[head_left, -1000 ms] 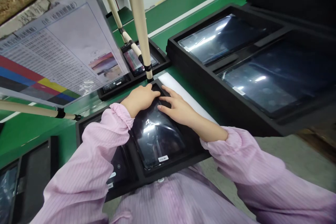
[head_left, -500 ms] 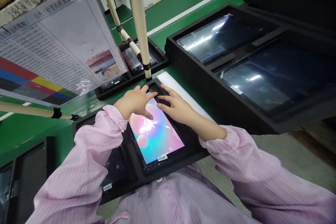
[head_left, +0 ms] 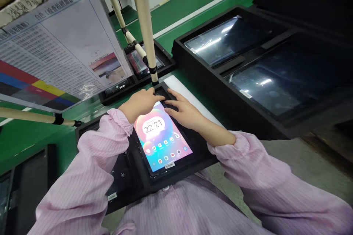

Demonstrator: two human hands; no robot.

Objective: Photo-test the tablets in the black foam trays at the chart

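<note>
A lit tablet (head_left: 176, 143) lies face up in a black tray (head_left: 198, 150). Its screen shows a clock reading 22:21 and several app icons, and a small white label sits at its near edge. Over the tablet's far left corner bends my left hand (head_left: 141, 103), fingers stretched toward the top edge, its thumb hidden. My right hand (head_left: 185, 113) rests at the tablet's right edge with fingers spread, the tips near the upper right corner. Neither hand grasps anything. A dark tablet (head_left: 121, 176) in the tray's left compartment is partly covered by my left sleeve.
To the right stands a deep black tray (head_left: 204, 77) with two dark tablets. A printed chart (head_left: 66, 40) hangs at upper left beside a cream pole (head_left: 145, 18). Behind it is another tray (head_left: 165, 58) of tablets. A white foam strip (head_left: 190, 95) lies right of my tray.
The screen went from a wallpaper with white lettering to a home page with clock and icons. My left hand's fingers drew up off the screen toward the top edge; my right hand stayed put.
</note>
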